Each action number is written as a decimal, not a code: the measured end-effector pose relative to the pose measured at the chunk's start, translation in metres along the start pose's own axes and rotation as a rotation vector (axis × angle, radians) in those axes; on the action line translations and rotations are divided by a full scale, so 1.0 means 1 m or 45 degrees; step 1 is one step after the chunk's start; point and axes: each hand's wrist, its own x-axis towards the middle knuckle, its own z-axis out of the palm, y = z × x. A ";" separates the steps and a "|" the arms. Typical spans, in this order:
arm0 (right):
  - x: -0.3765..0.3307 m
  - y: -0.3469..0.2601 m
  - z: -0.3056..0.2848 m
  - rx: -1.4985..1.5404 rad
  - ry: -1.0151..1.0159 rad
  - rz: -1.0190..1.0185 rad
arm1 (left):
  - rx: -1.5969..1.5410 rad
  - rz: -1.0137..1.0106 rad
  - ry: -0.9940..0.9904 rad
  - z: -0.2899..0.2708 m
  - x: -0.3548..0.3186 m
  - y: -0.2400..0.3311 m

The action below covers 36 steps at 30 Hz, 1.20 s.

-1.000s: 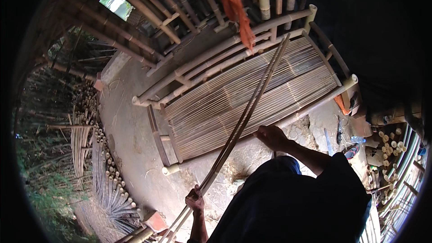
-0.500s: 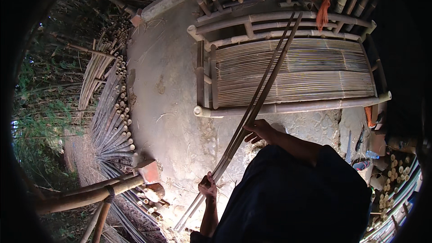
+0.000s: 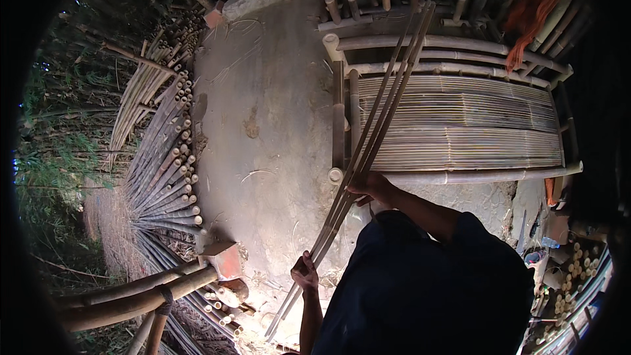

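Note:
Several long, thin bamboo strips (image 3: 384, 121) slant from the lower middle up across the near left corner of a bamboo bench (image 3: 460, 177). They fan slightly apart toward their far ends. My left hand (image 3: 305, 272) is closed around the strips close to their near ends. Farther along them, my right hand (image 3: 369, 187) grips the bundle, with its fingers partly hidden by the strips and the hand itself. The bench's slatted seat (image 3: 453, 121) lies beyond my right forearm.
Stacked bamboo poles (image 3: 161, 184) line the left side, cut ends toward the concrete floor (image 3: 263, 118). A brick block (image 3: 227, 261) stands by a bamboo rail (image 3: 141, 302) at lower left. Orange cloth (image 3: 536, 13) hangs at upper right. Cut bamboo pieces (image 3: 578, 266) lie at lower right.
The view has shifted left, so the bench sits farther right. The strips have spread apart more, and my right hand's fingers have closed in on them. My left hand keeps its grip.

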 end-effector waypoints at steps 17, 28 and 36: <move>0.269 -0.073 0.154 0.150 0.396 -0.204 | -0.396 0.268 -0.684 -0.076 0.362 -0.074; 0.356 -0.190 0.146 0.194 0.746 -0.355 | -0.577 0.089 -1.753 -0.061 0.615 -0.067; 0.417 -0.284 0.060 0.197 0.871 -0.514 | -0.105 0.490 -1.890 0.030 0.781 0.065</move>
